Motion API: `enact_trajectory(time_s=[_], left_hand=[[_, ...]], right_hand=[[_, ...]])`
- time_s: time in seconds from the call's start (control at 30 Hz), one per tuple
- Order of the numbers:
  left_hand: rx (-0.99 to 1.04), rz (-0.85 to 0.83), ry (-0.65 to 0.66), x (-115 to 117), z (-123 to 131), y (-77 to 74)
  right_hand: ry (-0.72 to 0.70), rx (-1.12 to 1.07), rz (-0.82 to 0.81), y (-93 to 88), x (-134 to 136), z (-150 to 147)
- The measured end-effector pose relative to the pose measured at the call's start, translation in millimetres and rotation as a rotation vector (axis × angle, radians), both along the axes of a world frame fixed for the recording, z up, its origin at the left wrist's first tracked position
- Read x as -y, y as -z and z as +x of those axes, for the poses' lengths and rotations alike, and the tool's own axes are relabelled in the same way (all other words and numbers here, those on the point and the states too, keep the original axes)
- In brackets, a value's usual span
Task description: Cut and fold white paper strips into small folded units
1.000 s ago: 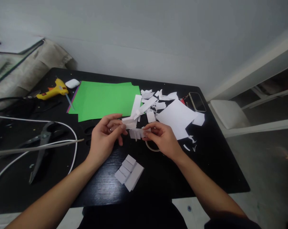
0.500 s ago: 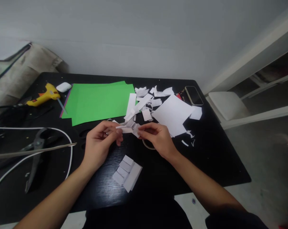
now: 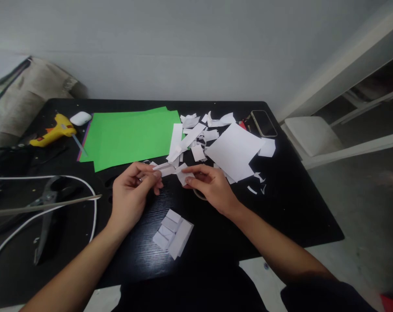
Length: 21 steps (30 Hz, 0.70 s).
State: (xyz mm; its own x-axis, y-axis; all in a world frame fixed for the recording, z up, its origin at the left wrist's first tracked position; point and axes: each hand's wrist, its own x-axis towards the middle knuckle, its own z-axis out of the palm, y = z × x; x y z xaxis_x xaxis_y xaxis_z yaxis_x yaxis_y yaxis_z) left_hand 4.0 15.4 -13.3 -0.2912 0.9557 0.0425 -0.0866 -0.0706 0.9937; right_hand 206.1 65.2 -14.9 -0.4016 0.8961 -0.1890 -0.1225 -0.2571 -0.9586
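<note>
My left hand (image 3: 133, 190) and my right hand (image 3: 209, 186) meet over the middle of the black table (image 3: 281, 208), both pinching a small folded white paper piece (image 3: 173, 170) held between them. The left fingers grip its left end, the right fingers its right end. Just in front of my hands lies a finished folded white paper piece (image 3: 173, 233) with stepped pleats. A tape roll (image 3: 199, 196) shows partly under my right hand.
Green paper sheets (image 3: 131, 136) lie behind my hands, with white paper scraps (image 3: 196, 134) and a larger white sheet (image 3: 235, 149) to the right. A phone (image 3: 263, 123) sits at the far right. A yellow glue gun (image 3: 51, 132), pliers (image 3: 45, 208) and a white cable (image 3: 92, 203) lie at the left.
My hands stayed together on the paper piece while turning and folding it flatter. The camera tilted slightly, shifting the whole scene.
</note>
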Motion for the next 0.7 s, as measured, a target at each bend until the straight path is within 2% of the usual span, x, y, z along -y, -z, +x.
enact_trajectory(time_s=[0.13,0.33,0.5,0.7], left_hand=[[-0.26,0.078,-0.048,6,3,2.4],[-0.744,0.378,-0.084,13,1,6.3],[-0.868,0.501,-0.082,8,-2,2.5],[-1.056,0.639,0.031,11,-10,6.3]], right_hand=[[-0.017,-0.038,-0.083,-2.1,3,-3],[-0.131,-0.032,-0.165,-1.8,3,-4],[-0.105,0.011,-0.071,-3.2,0,-1],[-0.139,-0.097,-0.187,-8.8,-3,-1]])
